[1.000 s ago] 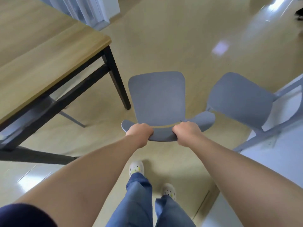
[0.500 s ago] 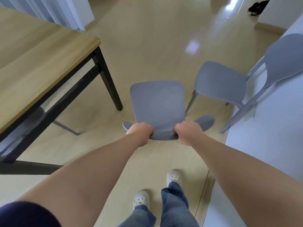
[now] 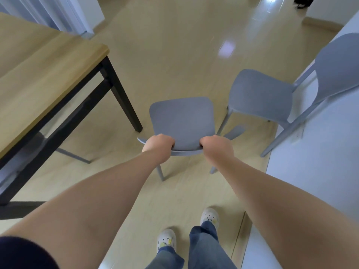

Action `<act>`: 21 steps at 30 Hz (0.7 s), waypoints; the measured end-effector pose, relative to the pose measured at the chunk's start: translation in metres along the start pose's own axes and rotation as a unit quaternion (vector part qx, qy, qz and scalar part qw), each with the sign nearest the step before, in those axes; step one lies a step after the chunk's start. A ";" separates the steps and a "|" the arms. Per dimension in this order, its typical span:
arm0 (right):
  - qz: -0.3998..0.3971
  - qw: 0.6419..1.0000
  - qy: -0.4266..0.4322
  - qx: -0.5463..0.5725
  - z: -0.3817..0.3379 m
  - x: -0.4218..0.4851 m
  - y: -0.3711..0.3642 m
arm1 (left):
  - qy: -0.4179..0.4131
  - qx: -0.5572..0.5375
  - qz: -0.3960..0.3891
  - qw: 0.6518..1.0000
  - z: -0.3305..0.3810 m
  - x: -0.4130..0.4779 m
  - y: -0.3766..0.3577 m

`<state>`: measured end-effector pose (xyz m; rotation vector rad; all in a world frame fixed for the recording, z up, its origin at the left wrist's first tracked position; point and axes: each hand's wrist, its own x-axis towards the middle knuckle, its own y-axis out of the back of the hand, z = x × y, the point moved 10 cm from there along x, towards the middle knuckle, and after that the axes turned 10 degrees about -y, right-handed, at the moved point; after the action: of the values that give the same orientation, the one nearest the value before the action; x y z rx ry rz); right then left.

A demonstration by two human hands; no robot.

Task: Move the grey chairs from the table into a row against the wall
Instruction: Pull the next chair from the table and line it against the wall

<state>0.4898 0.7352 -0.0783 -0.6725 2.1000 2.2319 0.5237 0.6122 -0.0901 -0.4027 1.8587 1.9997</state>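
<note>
Pale wood floor (image 3: 174,55) runs between the table (image 3: 48,61) at ten o'clock and the wall (image 3: 320,171) at three. Both hands, left hand (image 3: 158,146) and right hand (image 3: 216,147), are clenched on the backrest of a plain grey chair (image 3: 182,121) at centre. It looks mid-carry; next, turn it backrest-to-wall beside the parked chair (image 3: 260,94) at two o'clock.

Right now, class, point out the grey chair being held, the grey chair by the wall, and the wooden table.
held chair (image 3: 182,121), head view, seat
chair by the wall (image 3: 260,94), head view, seat
wooden table (image 3: 44,61), head view, bare tabletop
</note>
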 end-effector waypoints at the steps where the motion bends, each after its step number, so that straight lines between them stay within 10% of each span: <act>1: -0.001 1.000 0.001 0.015 0.001 0.007 0.001 | 0.008 -0.004 0.002 1.000 -0.004 0.005 0.005; 9: 0.081 0.991 0.079 0.066 -0.009 0.024 0.014 | 0.015 0.009 -0.003 1.000 -0.012 0.026 0.006; 12: -0.035 0.998 0.044 0.027 -0.004 0.027 -0.004 | -0.021 0.025 -0.031 0.999 -0.006 0.030 0.008; 21: -0.028 0.984 -0.170 0.047 0.014 0.010 -0.004 | -0.100 0.046 -0.126 0.986 0.006 0.034 0.005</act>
<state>0.4780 0.7463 -0.0850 -0.3144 1.9736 2.0306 0.4914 0.6206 -0.1004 -0.3743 1.6775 1.7147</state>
